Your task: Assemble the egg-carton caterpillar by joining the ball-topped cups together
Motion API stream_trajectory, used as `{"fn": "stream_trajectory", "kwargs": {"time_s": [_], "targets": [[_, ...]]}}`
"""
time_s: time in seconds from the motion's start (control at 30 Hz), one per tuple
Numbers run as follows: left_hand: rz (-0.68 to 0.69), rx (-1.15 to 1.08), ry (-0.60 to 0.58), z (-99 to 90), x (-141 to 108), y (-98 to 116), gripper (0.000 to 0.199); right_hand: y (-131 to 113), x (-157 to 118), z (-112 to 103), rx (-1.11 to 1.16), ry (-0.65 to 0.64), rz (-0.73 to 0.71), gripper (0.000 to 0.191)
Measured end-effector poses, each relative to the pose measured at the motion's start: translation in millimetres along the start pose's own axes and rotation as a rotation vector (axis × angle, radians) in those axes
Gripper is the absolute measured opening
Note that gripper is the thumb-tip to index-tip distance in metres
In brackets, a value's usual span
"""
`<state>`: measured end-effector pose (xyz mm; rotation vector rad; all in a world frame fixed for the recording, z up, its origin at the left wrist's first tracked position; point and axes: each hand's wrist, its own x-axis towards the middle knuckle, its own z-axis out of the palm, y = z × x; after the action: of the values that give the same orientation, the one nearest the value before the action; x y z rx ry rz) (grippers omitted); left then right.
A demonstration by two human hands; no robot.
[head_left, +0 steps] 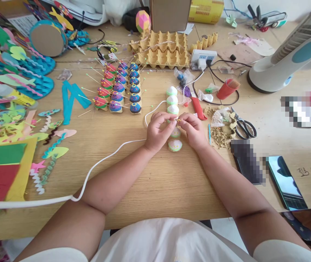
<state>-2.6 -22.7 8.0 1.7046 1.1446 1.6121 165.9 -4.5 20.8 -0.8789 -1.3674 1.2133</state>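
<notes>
My left hand (pixel 159 131) and my right hand (pixel 193 129) meet fingertip to fingertip over a column of white domes (pixel 175 145) with pale green rims. A tiny yellow piece (pixel 179 120) shows at my right fingertips, pinched between thumb and forefinger. My left thumb and forefinger are closed right beside it; what they hold, if anything, is too small to make out. The nearest dome carries small yellowish spots. My hands partly cover the middle of the column. To the left stand finished-looking painted domes in rows of red (pixel 100 102), purple (pixel 115 106) and blue (pixel 135 107), many with thin pins stuck in.
A white cable (pixel 111 150) runs across my left forearm. Egg trays (pixel 163 58) and a power strip (pixel 203 56) lie behind. Scissors (pixel 244 127), a phone (pixel 286 182) and a white fan (pixel 270 80) are on the right. Paper cut-outs and coloured sheets (pixel 1 180) cover the left side.
</notes>
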Motion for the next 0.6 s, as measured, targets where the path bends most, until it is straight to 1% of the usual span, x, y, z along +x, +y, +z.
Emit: {"fn": "stream_trajectory", "kwargs": {"time_s": [0.27,0.47,0.6], "targets": [[0.04,0.036,0.001,1.4,0.5,-2.3,0.026,0.1,-0.1,-0.4,0.033,-0.014,-0.014,0.031],[0.05,0.072,0.0,1.3,0.7,-3.6,0.021,-0.6,0.0,-0.5,0.008,-0.024,-0.051,0.04],[0.095,0.071,0.021,1.4,0.8,-4.7,0.014,-1.0,0.7,-1.5,-0.053,-0.022,-0.076,0.046]]}}
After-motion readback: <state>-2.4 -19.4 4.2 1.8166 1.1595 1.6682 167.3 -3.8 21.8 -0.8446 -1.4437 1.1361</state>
